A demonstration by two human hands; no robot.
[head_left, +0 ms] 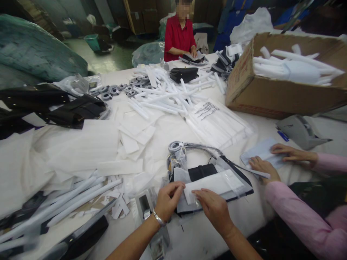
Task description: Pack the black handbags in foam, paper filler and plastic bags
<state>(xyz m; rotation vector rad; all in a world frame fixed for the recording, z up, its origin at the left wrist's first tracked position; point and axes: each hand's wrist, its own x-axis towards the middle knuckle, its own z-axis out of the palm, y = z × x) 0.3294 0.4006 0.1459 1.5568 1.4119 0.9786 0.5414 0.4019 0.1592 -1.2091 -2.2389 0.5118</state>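
A black handbag (202, 172) lies on the table in front of me, partly covered by grey-white wrapping. Its strap (202, 146) curves behind it, with grey padding coiled at the left. On the bag rests a flat white packet (214, 186) with clear plastic at its right end. My left hand (169, 202) is closed in a pinch at the packet's left corner; its fingertips partly hide the contact. The fingers of my right hand (214, 209) stretch out over the packet's lower edge, close to a bit of clear plastic.
At right, a co-worker's hands (264, 168) press a pale blue sheet (260, 151). A cardboard box (244, 83) holds white foam tubes. More tubes (162, 95) lie mid-table, white sheets (89, 144) and black bags (35, 97) at left. A person in red (177, 36) works across the table.
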